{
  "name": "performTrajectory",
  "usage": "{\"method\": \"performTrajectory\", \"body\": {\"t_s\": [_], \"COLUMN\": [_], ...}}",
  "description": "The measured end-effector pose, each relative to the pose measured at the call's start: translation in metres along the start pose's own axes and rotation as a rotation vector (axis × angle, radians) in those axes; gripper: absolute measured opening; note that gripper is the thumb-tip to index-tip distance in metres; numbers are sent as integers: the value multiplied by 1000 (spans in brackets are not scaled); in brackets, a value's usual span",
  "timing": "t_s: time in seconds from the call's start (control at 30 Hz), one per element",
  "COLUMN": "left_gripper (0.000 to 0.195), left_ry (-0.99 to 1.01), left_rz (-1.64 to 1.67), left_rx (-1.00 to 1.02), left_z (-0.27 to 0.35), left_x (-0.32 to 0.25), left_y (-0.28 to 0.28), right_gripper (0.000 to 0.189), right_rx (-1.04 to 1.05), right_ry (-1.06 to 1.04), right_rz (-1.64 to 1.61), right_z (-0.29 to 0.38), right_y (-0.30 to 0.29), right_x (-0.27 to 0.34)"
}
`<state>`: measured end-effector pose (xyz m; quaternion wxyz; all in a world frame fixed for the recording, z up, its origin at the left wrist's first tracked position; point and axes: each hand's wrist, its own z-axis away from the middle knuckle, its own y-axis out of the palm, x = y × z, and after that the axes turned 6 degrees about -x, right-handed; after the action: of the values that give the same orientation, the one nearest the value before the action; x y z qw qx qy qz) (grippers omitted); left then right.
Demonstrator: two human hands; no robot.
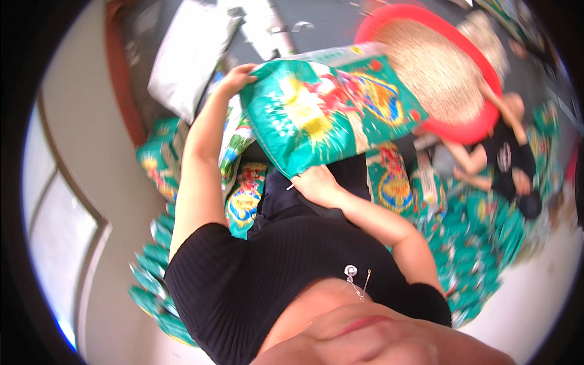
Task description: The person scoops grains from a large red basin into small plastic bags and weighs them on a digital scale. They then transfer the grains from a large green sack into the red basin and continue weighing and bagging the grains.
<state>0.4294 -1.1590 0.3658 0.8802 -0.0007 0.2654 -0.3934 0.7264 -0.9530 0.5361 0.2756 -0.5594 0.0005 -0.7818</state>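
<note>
A green printed plastic bag is stretched out in front of me, slightly blurred. My left hand grips its far left corner, the thumb on the printed face. At the near corner, my right hand holds the bag's edge; some of its fingers are hidden behind the plastic. The bag's far right end overlaps the rim of a red plastic basin. Inside the basin lies a heap of pale tan grains or seeds, too blurred to tell which.
A co-worker in black sits at the right, one hand on the basin. Filled green bags stand by my legs, with stacks of green bags behind on the right and more bags at left. A white sack lies ahead.
</note>
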Motion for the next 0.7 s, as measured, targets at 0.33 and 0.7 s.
{"method": "performTrajectory", "body": {"t_s": [0.33,0.7], "left_gripper": [34,81], "left_ry": [-118,-485], "left_rz": [307,1210], "left_rx": [-655,-1423], "left_z": [104,143], "left_x": [92,132], "left_y": [-101,-160], "right_gripper": [24,26], "right_rx": [310,11], "right_ry": [36,569], "right_rz": [229,8], "right_z": [17,6], "right_y": [-3,-76], "right_x": [-82,-137]}}
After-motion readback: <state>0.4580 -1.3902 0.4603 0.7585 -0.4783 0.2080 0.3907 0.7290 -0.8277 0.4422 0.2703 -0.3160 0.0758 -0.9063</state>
